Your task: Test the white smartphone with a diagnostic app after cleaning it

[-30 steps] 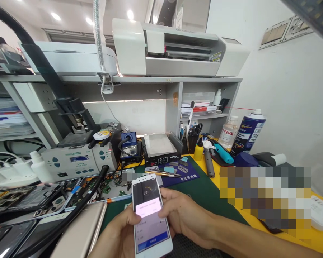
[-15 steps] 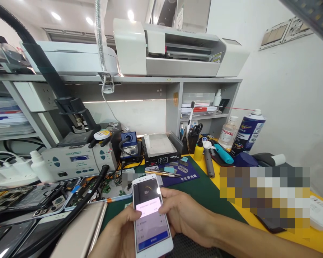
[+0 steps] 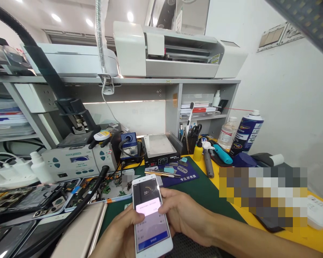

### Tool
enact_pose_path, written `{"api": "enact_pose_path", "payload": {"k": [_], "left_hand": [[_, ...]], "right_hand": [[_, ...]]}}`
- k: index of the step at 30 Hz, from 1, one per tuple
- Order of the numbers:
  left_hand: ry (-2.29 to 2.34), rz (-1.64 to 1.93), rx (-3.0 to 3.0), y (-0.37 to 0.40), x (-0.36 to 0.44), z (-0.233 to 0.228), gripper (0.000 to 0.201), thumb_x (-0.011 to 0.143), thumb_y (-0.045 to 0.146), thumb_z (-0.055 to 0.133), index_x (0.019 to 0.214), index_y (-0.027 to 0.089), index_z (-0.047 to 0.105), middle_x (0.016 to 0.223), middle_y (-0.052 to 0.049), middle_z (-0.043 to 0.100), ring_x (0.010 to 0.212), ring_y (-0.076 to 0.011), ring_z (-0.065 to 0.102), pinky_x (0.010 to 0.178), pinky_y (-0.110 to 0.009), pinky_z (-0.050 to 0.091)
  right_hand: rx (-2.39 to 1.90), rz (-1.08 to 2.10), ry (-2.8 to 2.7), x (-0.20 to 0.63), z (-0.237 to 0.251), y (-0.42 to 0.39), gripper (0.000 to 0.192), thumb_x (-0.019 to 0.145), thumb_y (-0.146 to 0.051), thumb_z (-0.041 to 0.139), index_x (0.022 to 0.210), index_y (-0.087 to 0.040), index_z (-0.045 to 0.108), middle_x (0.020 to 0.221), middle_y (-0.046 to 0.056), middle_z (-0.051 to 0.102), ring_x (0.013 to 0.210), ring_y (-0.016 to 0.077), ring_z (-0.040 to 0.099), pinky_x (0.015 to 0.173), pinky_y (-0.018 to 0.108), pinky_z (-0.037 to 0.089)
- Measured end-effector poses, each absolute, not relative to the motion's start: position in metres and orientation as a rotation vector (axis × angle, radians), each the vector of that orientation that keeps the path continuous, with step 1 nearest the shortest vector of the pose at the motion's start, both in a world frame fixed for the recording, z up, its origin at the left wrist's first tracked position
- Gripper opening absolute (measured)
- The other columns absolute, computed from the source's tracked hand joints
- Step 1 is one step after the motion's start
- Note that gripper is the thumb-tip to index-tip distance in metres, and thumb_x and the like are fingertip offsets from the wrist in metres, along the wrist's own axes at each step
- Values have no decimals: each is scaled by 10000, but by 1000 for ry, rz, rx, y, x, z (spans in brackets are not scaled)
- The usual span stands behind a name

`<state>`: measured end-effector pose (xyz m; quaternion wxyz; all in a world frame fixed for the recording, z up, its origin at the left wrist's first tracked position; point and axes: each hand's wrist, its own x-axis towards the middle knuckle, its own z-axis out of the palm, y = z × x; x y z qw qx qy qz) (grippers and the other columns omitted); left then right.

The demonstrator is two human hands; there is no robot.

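Where the yellow desk (image 3: pixel 312 240) carries a green mat (image 3: pixel 204 195), the right hand (image 3: pixel 187 218) reaches in along a slanting forearm and the left hand (image 3: pixel 122 225) curls up from the lower left. Both grips are clamped on the phone (image 3: pixel 152 227), one along each long side, at the mat's near side. Its long axis runs away from the person, top leaning slightly left, screen facing them. White-framed, it shows a dark upper section, a blue bottom bar and a bright pop-up panel (image 3: pixel 148 207), a thumb bent in at either side.
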<state>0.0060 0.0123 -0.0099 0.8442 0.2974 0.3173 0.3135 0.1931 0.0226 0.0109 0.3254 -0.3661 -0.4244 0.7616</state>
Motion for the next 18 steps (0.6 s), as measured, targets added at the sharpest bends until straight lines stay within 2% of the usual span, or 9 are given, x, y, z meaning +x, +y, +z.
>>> {"api": "enact_pose_path", "payload": {"k": [9, 18], "left_hand": [[714, 672, 679, 12, 8, -6, 532, 906, 308, 589, 1400, 123, 517, 900, -162, 746, 752, -330, 710, 599, -415, 545], [611, 674, 673, 11, 8, -6, 425, 927, 313, 524, 1285, 105, 622, 936, -156, 749, 787, -316, 702, 661, -433, 557]], "right_hand": [[-982, 1984, -1115, 192, 12, 22, 553, 605, -204, 557, 1156, -176, 598, 918, 75, 716, 716, 197, 641, 560, 259, 445], [-964, 2003, -1152, 194, 10, 25, 486, 666, -223, 522, 1141, -154, 601, 893, 81, 706, 725, 207, 634, 596, 281, 451]]}}
